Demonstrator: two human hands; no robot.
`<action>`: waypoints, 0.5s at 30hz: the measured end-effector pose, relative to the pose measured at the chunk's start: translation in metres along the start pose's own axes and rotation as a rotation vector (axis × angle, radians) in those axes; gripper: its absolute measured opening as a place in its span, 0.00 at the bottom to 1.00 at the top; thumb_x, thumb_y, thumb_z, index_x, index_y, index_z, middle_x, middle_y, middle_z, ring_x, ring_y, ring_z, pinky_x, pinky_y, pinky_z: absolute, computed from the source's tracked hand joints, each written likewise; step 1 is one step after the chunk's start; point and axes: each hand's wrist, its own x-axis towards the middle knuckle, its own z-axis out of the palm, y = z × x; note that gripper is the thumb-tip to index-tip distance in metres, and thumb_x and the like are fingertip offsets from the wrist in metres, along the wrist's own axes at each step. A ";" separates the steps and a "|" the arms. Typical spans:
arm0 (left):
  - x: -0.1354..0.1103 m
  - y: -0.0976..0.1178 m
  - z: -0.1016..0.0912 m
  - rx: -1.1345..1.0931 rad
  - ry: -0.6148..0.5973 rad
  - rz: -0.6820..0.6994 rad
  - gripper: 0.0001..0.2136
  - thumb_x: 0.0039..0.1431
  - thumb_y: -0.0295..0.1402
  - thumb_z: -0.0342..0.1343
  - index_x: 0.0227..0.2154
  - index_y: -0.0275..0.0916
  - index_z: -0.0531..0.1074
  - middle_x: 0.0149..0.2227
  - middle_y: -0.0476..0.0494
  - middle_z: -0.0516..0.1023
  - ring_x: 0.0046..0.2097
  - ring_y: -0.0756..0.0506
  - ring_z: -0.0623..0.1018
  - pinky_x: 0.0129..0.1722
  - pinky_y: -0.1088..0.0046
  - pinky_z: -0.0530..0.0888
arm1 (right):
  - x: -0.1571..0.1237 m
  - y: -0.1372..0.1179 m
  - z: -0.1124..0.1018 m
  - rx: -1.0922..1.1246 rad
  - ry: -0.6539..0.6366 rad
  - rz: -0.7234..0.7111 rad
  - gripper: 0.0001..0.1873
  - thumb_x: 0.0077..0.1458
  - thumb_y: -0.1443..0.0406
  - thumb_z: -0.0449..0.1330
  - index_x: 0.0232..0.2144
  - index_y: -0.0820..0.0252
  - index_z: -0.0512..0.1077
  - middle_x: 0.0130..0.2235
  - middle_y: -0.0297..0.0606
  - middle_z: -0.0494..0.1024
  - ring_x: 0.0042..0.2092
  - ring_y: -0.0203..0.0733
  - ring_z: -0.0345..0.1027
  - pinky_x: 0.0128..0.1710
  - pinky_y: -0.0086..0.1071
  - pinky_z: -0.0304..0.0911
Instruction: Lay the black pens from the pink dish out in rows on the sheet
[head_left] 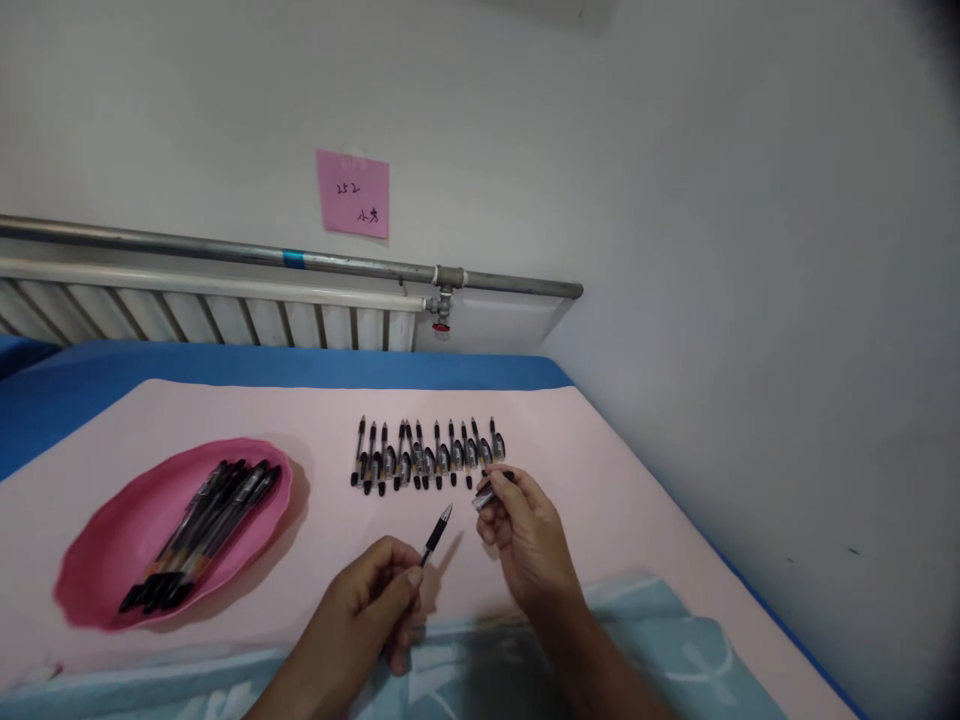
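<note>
My left hand [379, 600] pinches an uncapped pen [435, 535], its black grip and tip pointing up and away. Between the thumb and fingers of my right hand [529, 530] is a pen cap [491, 492], black with a clear part, held apart from the pen. Just beyond my hands lies a row of uncapped pens [452, 445] with tips facing the wall, their loose caps [427, 460] among them. To the left, a pink oval dish [90, 560] holds several capped pens [210, 530] lying side by side.
A pale pink sheet [322, 410] covers the blue surface [375, 368]. Light blue patterned cloth [675, 640] lies along the near edge. Behind stand a radiator [255, 320], a metal pipe [360, 265] with a valve, and a wall with a pink note [354, 195]. Another wall rises at the right.
</note>
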 end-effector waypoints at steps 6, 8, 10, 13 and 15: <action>-0.001 0.000 -0.001 0.078 -0.025 -0.013 0.14 0.52 0.46 0.55 0.28 0.38 0.66 0.17 0.57 0.63 0.18 0.54 0.63 0.17 0.80 0.62 | -0.001 0.004 0.003 0.012 -0.045 0.012 0.13 0.42 0.60 0.65 0.30 0.61 0.70 0.24 0.29 0.69 0.20 0.28 0.58 0.14 0.22 0.53; -0.001 0.002 0.000 0.089 -0.033 -0.013 0.14 0.52 0.46 0.54 0.28 0.38 0.66 0.17 0.56 0.63 0.18 0.54 0.63 0.17 0.79 0.62 | -0.002 0.006 0.003 -0.001 -0.062 0.032 0.13 0.43 0.60 0.65 0.30 0.61 0.70 0.23 0.29 0.69 0.20 0.28 0.58 0.14 0.21 0.53; -0.001 0.003 0.000 0.105 -0.042 -0.011 0.14 0.52 0.46 0.54 0.28 0.38 0.66 0.18 0.56 0.64 0.19 0.54 0.63 0.18 0.79 0.62 | -0.003 0.008 0.003 -0.030 -0.100 0.070 0.13 0.43 0.60 0.64 0.30 0.61 0.69 0.22 0.29 0.69 0.19 0.28 0.58 0.14 0.21 0.53; -0.002 0.005 0.001 0.113 -0.039 -0.009 0.14 0.52 0.46 0.54 0.27 0.38 0.66 0.18 0.55 0.64 0.19 0.53 0.63 0.18 0.79 0.61 | -0.005 0.013 0.003 -0.084 -0.160 0.110 0.12 0.44 0.60 0.63 0.30 0.62 0.69 0.22 0.29 0.70 0.18 0.27 0.58 0.13 0.21 0.52; -0.003 0.006 0.001 0.107 -0.023 -0.006 0.14 0.52 0.45 0.54 0.26 0.38 0.66 0.17 0.56 0.62 0.18 0.54 0.60 0.17 0.80 0.58 | -0.007 0.016 0.004 -0.107 -0.190 0.126 0.12 0.45 0.59 0.63 0.31 0.61 0.69 0.22 0.29 0.70 0.17 0.27 0.57 0.13 0.22 0.51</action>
